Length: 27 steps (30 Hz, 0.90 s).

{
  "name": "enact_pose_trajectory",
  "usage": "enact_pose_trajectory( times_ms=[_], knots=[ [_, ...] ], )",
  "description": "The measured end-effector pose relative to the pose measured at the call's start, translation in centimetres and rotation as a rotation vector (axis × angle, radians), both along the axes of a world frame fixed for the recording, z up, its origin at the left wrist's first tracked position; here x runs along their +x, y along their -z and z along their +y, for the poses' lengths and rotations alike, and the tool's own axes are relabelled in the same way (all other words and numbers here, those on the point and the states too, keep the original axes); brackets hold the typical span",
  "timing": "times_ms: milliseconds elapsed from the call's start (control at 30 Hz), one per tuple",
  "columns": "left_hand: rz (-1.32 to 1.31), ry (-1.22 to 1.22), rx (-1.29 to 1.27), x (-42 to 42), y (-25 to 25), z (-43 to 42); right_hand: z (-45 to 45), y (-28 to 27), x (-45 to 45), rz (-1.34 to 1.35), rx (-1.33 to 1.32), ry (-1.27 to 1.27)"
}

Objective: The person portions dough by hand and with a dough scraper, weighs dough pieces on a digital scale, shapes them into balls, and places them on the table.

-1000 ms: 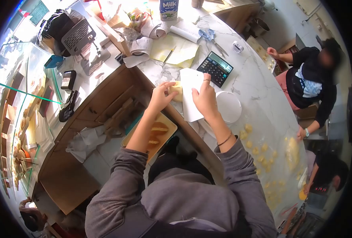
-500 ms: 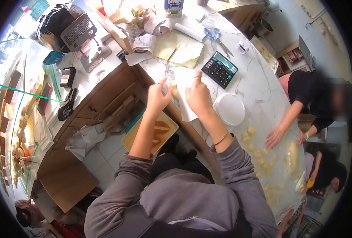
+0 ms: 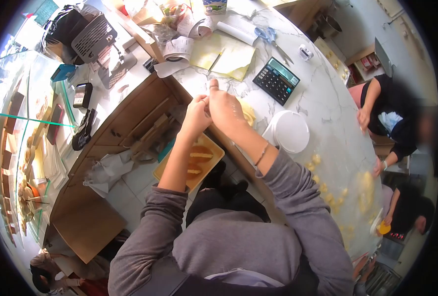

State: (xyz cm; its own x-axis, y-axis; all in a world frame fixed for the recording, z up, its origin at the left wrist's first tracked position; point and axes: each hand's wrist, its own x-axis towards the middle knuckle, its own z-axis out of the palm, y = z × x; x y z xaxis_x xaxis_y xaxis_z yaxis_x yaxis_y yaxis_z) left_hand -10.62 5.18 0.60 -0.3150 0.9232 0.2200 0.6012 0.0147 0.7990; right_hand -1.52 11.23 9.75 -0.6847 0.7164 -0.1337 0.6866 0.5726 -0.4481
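My left hand [image 3: 196, 117] and my right hand [image 3: 225, 109] meet above the counter's inner edge, fingers closed in against each other. Whatever lies between them, if anything, is hidden. White flecks dot the back of my right hand. Partly behind that hand is a pale yellow, soft-looking mass [image 3: 248, 113], perhaps dough. To its right stands a white round tub [image 3: 292, 132], beside my right wrist. A black calculator [image 3: 276, 81] lies beyond it. Below my forearms sits a yellow tray [image 3: 217, 163] with orange-brown pieces inside.
Scissors [image 3: 273, 42], a pencil [image 3: 216, 59] on yellowish paper [image 3: 236, 64] and curled receipts [image 3: 173, 58] occupy the far counter. Small yellow dough pieces [image 3: 335, 202] spread along the right. A co-worker [image 3: 391, 116] stands across the counter; a glass display case [image 3: 12, 123] is at left.
My hands have come together, the right one moving left, which uncovers the yellow mass. The white sheet under them no longer shows. The co-worker's hand has drawn back from the dough pieces.
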Motion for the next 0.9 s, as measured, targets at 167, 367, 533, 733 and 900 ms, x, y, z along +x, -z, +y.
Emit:
enact_pose_trajectory(
  times_ms=[167, 367, 533, 733, 900],
  knots=[
    [-0.080, 0.002, 0.136, 0.8, -1.8, 0.0, 0.8, 1.9, -2.4, 0.041, 0.095, -0.019],
    [-0.059, -0.125, -0.001, -0.1, 1.7, -0.6, 5.8, 2.6, -1.6, 0.109, 0.140, -0.018],
    [-0.208, -0.202, 0.136, 0.0, 3.2, -2.2, 8.5, 5.8, 2.0, 0.289, 0.064, 0.074],
    [-0.796, -0.181, 0.232, 1.5, -0.7, -2.4, 7.3, 2.6, 5.1, 0.516, -0.012, 0.127],
    [-0.636, -0.117, 0.168, 7.0, -2.7, -0.9, 9.3, 0.4, 9.7, 0.794, 0.318, 0.267]
  ],
)
